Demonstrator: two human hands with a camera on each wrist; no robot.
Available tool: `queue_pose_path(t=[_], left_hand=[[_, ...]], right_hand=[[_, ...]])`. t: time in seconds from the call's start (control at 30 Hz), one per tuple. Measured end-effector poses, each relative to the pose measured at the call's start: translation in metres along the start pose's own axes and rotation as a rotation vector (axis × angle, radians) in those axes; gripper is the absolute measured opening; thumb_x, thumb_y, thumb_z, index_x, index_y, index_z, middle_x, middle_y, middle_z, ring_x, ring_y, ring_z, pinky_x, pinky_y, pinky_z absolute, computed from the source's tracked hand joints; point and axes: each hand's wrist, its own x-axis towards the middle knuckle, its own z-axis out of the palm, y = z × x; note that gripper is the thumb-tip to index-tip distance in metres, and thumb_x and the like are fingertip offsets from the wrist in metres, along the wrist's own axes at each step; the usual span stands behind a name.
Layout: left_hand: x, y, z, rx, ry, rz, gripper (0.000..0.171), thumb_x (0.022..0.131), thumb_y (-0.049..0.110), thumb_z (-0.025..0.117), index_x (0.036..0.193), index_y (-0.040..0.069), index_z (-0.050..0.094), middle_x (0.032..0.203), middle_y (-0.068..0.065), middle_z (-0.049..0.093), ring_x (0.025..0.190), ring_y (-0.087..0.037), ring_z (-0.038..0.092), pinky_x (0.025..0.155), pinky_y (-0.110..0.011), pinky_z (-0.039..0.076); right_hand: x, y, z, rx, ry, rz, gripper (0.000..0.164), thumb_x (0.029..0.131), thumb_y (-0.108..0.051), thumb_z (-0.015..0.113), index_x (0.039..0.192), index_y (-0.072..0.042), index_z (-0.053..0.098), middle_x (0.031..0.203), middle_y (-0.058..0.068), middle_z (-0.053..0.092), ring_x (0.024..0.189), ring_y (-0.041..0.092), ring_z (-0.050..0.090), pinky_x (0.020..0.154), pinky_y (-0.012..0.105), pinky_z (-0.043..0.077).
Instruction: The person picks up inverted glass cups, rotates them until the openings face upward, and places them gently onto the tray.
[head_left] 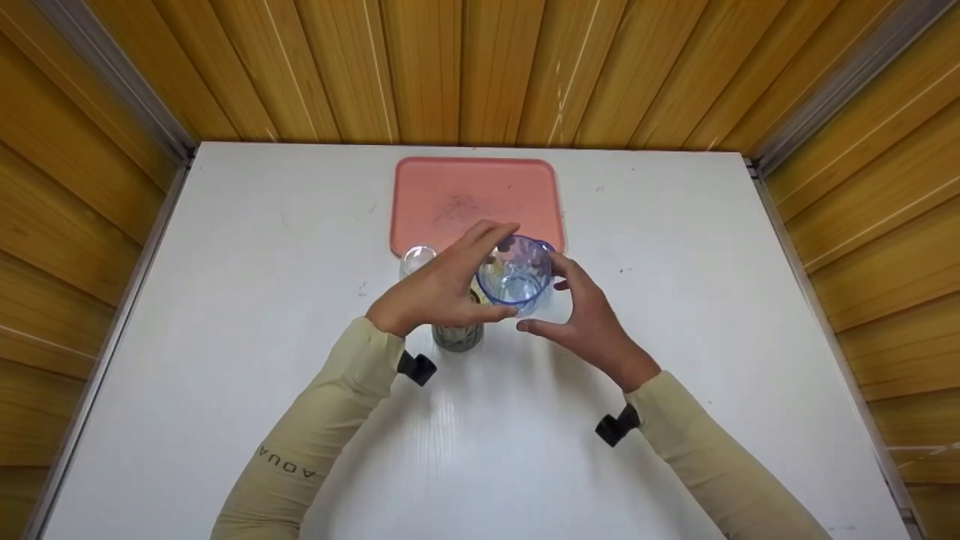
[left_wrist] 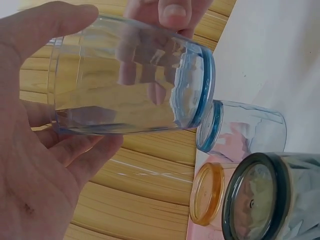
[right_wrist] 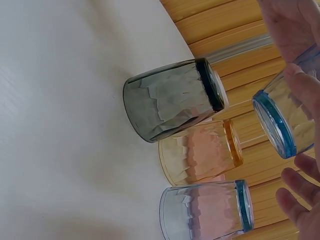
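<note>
A clear blue-tinted drinking glass (head_left: 516, 271), mouth up and thick blue base down, is held above the table. My left hand (head_left: 442, 289) grips it near the rim, thumb on the near side and fingers around the far side. Around the other side curves my right hand (head_left: 589, 322), fingers spread and beside the glass; in the right wrist view its fingers (right_wrist: 300, 192) reach below the base. Below stand upturned glasses: a smoky grey one (right_wrist: 170, 100), an amber one (right_wrist: 200, 155) and another blue-based one (right_wrist: 205, 210).
A pink tray (head_left: 472, 191) lies at the back of the white table (head_left: 285, 225), behind the glasses. A clear glass (head_left: 418, 259) stands at its front left corner. Wood-patterned walls (head_left: 487, 75) border the table at the back and sides.
</note>
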Motion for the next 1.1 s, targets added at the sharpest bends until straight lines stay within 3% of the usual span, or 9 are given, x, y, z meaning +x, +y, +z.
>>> queue_pose_path(t=[0.47, 0.8, 1.1], left_hand=[[-0.005, -0.004, -0.015, 0.027, 0.021, -0.026, 0.09, 0.074, 0.042, 0.08, 0.148, 0.026, 0.032, 0.148, 0.004, 0.037, 0.129, -0.015, 0.045, 0.105, -0.039, 0.047], [-0.005, -0.006, -0.026, 0.036, 0.068, -0.042, 0.086, 0.073, 0.04, 0.081, 0.144, 0.024, 0.036, 0.143, 0.004, 0.038, 0.132, -0.015, 0.041, 0.107, -0.039, 0.045], [-0.006, -0.01, -0.031, 0.058, 0.117, -0.051, 0.089, 0.072, 0.036, 0.082, 0.145, 0.022, 0.034, 0.142, 0.003, 0.039, 0.125, -0.016, 0.047, 0.105, -0.036, 0.047]], right_hand=[[-0.001, 0.009, -0.001, -0.027, 0.056, -0.057, 0.078, 0.076, -0.042, 0.08, 0.14, -0.017, 0.043, 0.137, -0.001, 0.051, 0.122, 0.016, 0.051, 0.097, 0.039, 0.049], [-0.002, 0.009, -0.002, -0.034, 0.084, 0.007, 0.07, 0.077, -0.035, 0.081, 0.135, -0.015, 0.048, 0.134, 0.0, 0.052, 0.122, 0.017, 0.051, 0.099, 0.043, 0.05], [0.0, 0.013, -0.002, -0.062, 0.09, 0.019, 0.066, 0.079, -0.032, 0.08, 0.134, -0.012, 0.049, 0.134, 0.002, 0.052, 0.121, 0.019, 0.051, 0.099, 0.043, 0.05]])
